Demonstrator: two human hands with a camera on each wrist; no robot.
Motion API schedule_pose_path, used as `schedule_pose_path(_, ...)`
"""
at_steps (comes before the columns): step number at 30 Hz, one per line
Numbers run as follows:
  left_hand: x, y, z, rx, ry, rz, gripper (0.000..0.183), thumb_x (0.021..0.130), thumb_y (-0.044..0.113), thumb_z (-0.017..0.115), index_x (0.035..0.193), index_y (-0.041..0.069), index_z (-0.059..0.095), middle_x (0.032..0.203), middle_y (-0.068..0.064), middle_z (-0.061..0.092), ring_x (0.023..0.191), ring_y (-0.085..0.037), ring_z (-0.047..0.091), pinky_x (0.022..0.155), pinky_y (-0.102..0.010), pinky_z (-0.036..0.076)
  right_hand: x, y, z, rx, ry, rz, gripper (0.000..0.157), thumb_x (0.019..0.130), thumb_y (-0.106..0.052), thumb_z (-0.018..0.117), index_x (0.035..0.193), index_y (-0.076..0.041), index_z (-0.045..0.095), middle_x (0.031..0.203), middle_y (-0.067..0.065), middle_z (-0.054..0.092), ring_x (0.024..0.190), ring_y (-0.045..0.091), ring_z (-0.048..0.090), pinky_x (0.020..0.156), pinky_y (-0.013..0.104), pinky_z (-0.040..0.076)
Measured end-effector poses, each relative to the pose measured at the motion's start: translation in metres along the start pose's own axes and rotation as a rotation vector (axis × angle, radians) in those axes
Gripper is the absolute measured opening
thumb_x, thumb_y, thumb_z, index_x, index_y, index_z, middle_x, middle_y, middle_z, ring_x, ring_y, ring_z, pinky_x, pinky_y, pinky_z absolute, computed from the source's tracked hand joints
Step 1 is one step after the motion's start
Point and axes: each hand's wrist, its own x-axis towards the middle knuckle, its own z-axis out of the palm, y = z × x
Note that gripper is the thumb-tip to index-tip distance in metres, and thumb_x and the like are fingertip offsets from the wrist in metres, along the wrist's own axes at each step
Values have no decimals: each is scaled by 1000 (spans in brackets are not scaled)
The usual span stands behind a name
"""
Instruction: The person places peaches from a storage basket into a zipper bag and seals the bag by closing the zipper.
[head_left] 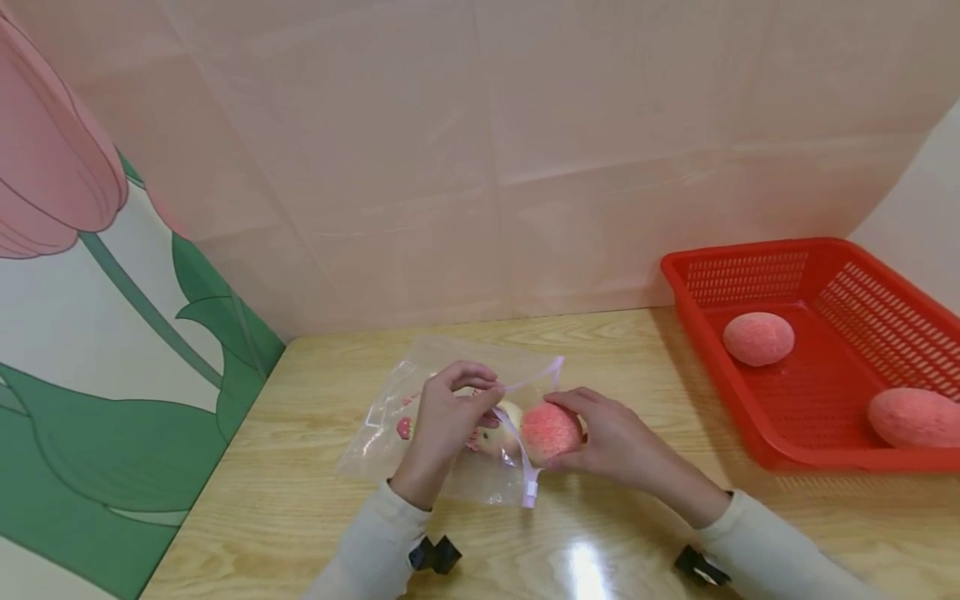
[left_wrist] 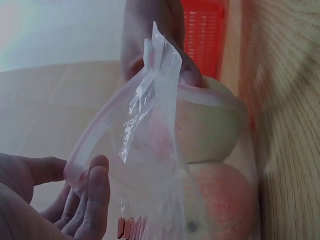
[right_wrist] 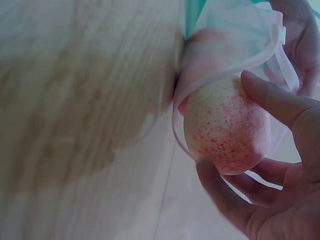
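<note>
A round, peach-like fruit with a fuzzy-looking skin [head_left: 551,429], pale cream speckled with coral red and deepening to pink on one side, sits at the mouth of a clear plastic zip bag with a lilac-pink sealing strip [head_left: 465,483], partly within the opening. The right hand [head_left: 611,433] is clamped on this fruit, thumb on one side and fingers on the other; the left hand [head_left: 453,408] pinches the bag's rim between thumb and fingers, the mouth standing apart. Inside the bag lies a second fruit, creamy yellow and pink [left_wrist: 220,200], touching the first in the left wrist view. The bag's wall bears a small red strawberry-like print [head_left: 405,427] and other reddish marks, too small and blurred to read, and a small white slider [head_left: 532,487] sits on the strip. Beneath is a light wood-grain table [head_left: 247,467]. To the right stands a red plastic basket with latticed sides [head_left: 825,375], holding two pink oval fruits [head_left: 759,338], well apart. Behind hangs a creased pale pink sheet [head_left: 375,167], beside a panel painted with a pink tulip and green leaves [head_left: 112,467].
</note>
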Motion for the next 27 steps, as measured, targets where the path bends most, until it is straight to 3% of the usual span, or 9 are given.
schedule_pose_path(2,0,0,0,0,-1,1,26,85,-2,72,108,-10,63,89,-11,70,54,-12,64,57,-27,60,0,-2,2,-18,0,7,83,65,-44,91,134,-12,60,126,9,66,113,29,64,95,52,54)
schedule_pose_path(6,-2,0,1,5,-2,-2,25,86,0,73,108,-9,64,90,-10,69,54,-12,64,58,-28,60,1,-4,5,-36,2,-2,83,67,-43,90,135,-8,59,130,13,66,117,33,63,97,54,52)
schedule_pose_path(11,-2,-1,0,7,-5,2,25,86,0,72,108,-9,64,90,-9,69,55,-11,64,58,-28,60,0,-3,5,10,-37,-2,81,71,-41,88,136,-4,57,124,12,68,107,26,66,89,43,56)
schedule_pose_path(16,-2,-2,1,2,-1,4,25,86,0,72,108,-10,63,89,-8,69,55,-12,65,58,-29,60,-4,4,2,135,-73,4,75,75,-31,87,137,-2,55,127,14,64,105,26,67,82,34,60)
schedule_pose_path(20,-2,-2,1,9,-1,-8,25,86,1,73,108,-8,64,90,-8,69,55,-13,65,58,-30,61,-8,11,-1,207,-80,46,63,76,-25,87,126,-1,57,122,15,63,101,27,68,78,32,61)
schedule_pose_path(27,-2,-1,1,15,-8,-9,26,86,2,72,108,-8,64,90,-8,69,55,-12,65,58,-29,60,-7,14,-2,246,-105,98,46,77,-25,87,107,-8,57,102,5,64,93,21,70,75,29,61)
